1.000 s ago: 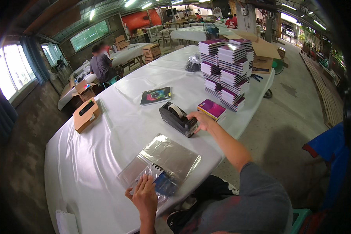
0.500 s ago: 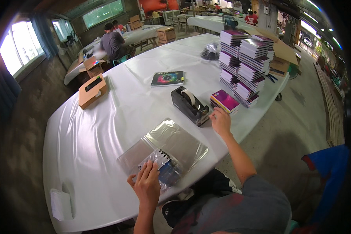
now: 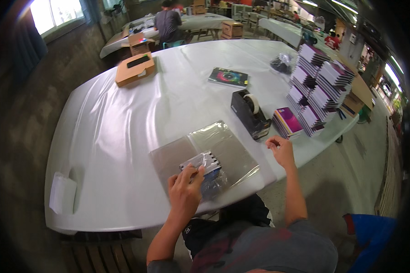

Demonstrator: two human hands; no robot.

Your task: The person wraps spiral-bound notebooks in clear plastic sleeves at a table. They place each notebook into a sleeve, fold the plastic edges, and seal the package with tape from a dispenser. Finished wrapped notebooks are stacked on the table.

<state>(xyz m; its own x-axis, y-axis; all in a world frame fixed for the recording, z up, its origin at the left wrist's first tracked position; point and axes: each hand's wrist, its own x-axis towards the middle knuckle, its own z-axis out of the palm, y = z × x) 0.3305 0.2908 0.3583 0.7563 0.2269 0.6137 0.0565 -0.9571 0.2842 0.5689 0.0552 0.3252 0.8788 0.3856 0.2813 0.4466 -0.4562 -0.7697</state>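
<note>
A small spiral notebook (image 3: 209, 162) in a clear plastic sleeve lies near the front edge of the table. My left hand (image 3: 186, 187) holds it there, fingers and thumb on its top left part. Beneath it are flat clear plastic sleeves (image 3: 230, 148). My right hand (image 3: 282, 151) is raised just in front of the black tape dispenser (image 3: 249, 116), thumb and fingertips pinched together. Whatever they hold, if anything, is too small to see. A short stack of purple-covered spiral notebooks (image 3: 288, 122) sits right of the dispenser.
Tall stacks of spiral notebooks (image 3: 321, 88) stand at the right, with a dark plastic-wrapped bundle (image 3: 282, 63) behind. A dark-covered book (image 3: 229, 77) lies farther back. At the left are a cardboard box (image 3: 134, 70) with a black object on top and a white block (image 3: 63, 193).
My right hand has drawn back from the tape dispenser toward me. My left hand stays on the wrapped notebook. The whole view has shifted, so the table appears farther right.
</note>
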